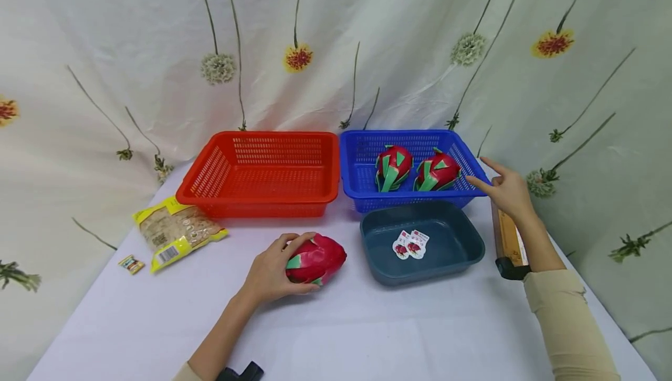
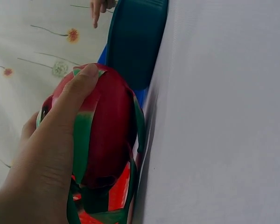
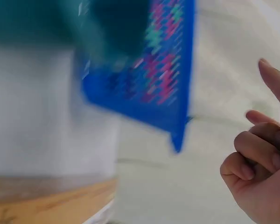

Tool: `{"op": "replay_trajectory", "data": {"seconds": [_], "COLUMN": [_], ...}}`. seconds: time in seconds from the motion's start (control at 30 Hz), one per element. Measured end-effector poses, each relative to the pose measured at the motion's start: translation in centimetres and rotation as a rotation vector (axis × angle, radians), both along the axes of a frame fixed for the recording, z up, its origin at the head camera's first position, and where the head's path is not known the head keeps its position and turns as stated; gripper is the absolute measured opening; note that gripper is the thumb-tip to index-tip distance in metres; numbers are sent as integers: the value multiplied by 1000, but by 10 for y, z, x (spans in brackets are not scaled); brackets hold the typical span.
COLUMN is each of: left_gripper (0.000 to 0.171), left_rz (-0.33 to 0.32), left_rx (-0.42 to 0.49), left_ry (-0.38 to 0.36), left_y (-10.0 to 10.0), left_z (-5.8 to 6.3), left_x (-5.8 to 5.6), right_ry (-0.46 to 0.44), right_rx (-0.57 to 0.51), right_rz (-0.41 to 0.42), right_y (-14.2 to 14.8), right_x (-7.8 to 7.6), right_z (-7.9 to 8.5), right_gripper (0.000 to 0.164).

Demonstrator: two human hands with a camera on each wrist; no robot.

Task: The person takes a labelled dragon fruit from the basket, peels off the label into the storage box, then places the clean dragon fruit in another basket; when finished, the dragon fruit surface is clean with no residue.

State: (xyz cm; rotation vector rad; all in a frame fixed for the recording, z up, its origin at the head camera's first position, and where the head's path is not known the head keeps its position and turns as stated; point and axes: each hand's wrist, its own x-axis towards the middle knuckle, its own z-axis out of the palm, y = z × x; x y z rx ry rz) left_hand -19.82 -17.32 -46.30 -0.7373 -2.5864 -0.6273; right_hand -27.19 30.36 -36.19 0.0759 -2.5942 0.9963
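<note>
My left hand [image 1: 270, 270] grips a red dragon fruit [image 1: 320, 258] with green scales at the middle of the white table. In the left wrist view the thumb [image 2: 79, 88] presses along the fruit's side. My right hand [image 1: 506, 188] is beside the right end of a blue basket [image 1: 362, 194] and holds nothing. Its thumb and index finger are spread apart; the right wrist view shows the other fingers [image 3: 256, 149] bent toward the palm. Two more dragon fruits, a left one [image 1: 395, 165] and a right one [image 1: 437, 170], lie inside the blue basket.
An empty red basket [image 1: 262, 199] stands left of the blue one. In front, a dark teal tray [image 1: 388, 273] holds small printed tags [image 1: 412, 244]. A yellow snack bag [image 1: 178, 229] and a small packet [image 1: 131, 264] lie left. A brown box [image 1: 506, 238] lies under the right forearm.
</note>
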Motion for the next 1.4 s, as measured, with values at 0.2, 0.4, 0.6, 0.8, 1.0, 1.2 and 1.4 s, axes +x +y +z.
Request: {"op": "replay_trajectory", "data": {"seconds": [0.2,0.4,0.6,0.8,1.0,1.2,1.4], "left_gripper": [94,92,91,91,89,90,91], "left_rz": [0,-15,-64,-138,-165,-175,-175], "left_rx": [-2,18,93,225,254,146,74], "left_ry": [7,34,86,113,150,-7,-160], "left_y": [0,0,8,47,109,173,209], "left_z": [-1,1,20,77,129,141,116], "left_x": [0,-1,-6,-31,-81,-138,-163], "right_ry": [-176,-222,-215,-225,-244,-241,-235], "right_rx": [-127,-307,-534,-772,-769,-787,-858], "right_rz": [-24,17,85,143,104,97,119], "right_y": [24,32,32,28,28,31,27], "right_x": [-17,-29,-35,-31,-28,-29,-32], "right_z": [-27,-47,-56,-54,-56,-59,-59], "right_gripper": [79,77,70,68,65,63,65]}}
